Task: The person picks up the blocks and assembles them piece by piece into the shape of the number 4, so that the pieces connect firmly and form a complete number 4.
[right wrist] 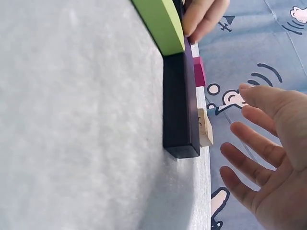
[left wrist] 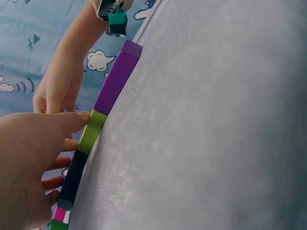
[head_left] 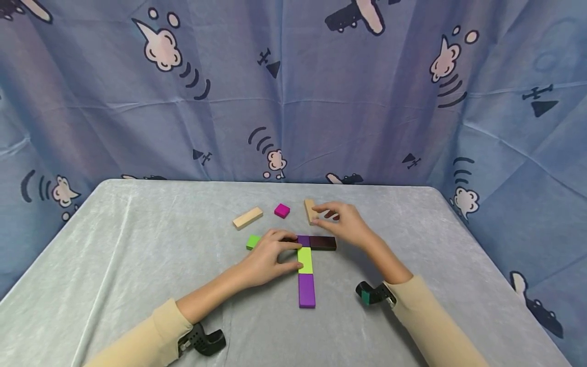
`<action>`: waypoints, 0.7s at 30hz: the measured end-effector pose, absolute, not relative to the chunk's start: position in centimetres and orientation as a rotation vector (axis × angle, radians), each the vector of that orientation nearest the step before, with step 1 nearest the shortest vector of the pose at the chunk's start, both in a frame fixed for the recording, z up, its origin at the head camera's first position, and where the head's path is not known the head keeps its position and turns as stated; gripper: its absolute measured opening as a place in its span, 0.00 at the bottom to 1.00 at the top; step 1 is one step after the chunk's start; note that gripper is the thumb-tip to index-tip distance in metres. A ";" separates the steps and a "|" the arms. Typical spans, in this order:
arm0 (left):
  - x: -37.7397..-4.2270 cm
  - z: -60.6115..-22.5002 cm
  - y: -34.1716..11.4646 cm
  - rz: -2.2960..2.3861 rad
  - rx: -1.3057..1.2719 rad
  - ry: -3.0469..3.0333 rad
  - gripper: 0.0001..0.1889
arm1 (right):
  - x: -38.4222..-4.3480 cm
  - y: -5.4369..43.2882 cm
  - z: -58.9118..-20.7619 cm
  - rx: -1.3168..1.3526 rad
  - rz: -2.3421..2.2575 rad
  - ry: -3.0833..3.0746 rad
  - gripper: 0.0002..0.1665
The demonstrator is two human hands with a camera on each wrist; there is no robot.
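Observation:
Flat coloured blocks form a T on the table. Its stem is a purple block (head_left: pixel 306 290) below a lime block (head_left: pixel 304 260). The crossbar shows a small purple piece (head_left: pixel 303 241), a dark brown block (head_left: pixel 323 243) and a green end (head_left: pixel 253 241), partly hidden by my left hand (head_left: pixel 266 257). That hand's thumb and fingertips touch the lime block's left side and the crossbar, fingers loosely extended. My right hand (head_left: pixel 346 221) has its fingertips right beside a plain wooden block (head_left: pixel 310 211); in the right wrist view its fingers are spread, nothing between them.
Behind the crossbar lie a magenta block (head_left: pixel 282 210) and another plain wooden block (head_left: pixel 247 218). A grey cloth covers the table (head_left: pixel 160 244). A blue patterned curtain (head_left: pixel 293 102) hangs behind its far edge.

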State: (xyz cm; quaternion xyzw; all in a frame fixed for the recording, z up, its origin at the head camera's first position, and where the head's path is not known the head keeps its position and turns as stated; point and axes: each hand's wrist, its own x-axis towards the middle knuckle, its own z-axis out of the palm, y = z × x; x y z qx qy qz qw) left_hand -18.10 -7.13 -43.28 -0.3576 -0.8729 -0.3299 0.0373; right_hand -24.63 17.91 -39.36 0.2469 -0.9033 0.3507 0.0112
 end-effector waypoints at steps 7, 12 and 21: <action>-18.0 -43.3 -7.2 -0.986 -1.097 -2.678 0.21 | -25.6 17.8 -39.2 0.730 1.088 -2.877 0.25; -18.1 -43.2 -7.2 -0.991 -1.099 -2.676 0.21 | -26.3 17.7 -39.0 0.736 1.074 -2.931 0.27; -18.2 -43.4 -7.1 -1.004 -1.091 -2.695 0.22 | -27.6 17.5 -39.1 0.731 1.075 -3.014 0.31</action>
